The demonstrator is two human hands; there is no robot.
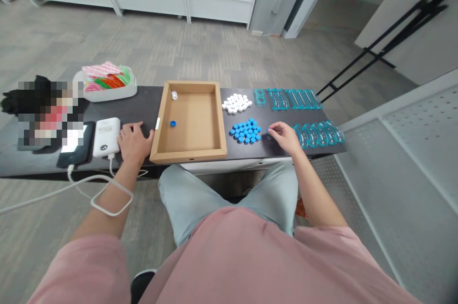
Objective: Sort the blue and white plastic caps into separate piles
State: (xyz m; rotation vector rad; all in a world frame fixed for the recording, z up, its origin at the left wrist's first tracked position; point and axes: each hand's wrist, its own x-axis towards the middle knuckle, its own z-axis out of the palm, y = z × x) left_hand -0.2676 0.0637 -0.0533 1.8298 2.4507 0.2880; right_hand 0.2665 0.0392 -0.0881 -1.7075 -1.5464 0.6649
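My left hand point(134, 141) lies flat on the dark table with its fingers spread, between a white power bank and the left wall of a shallow cardboard box point(195, 122). Inside the box, a small white piece point(174, 95) sits near the back left and a small blue piece point(173, 123) lies lower down. My right hand point(285, 136) is just right of a pile of blue pieces point(245, 131), its thumb and fingers pinched together. A bit of blue shows at the fingertips, seemingly one of those pieces. Behind the blue pile is a heap of white pieces point(236, 103).
Rows of clear teal-edged plastic parts point(318, 135) lie at the right end, with more point(295, 99) behind. Left of the box are the power bank point(107, 137), a phone point(77, 144), a white cable point(107, 180) and a white tub point(110, 91) of colourful strands.
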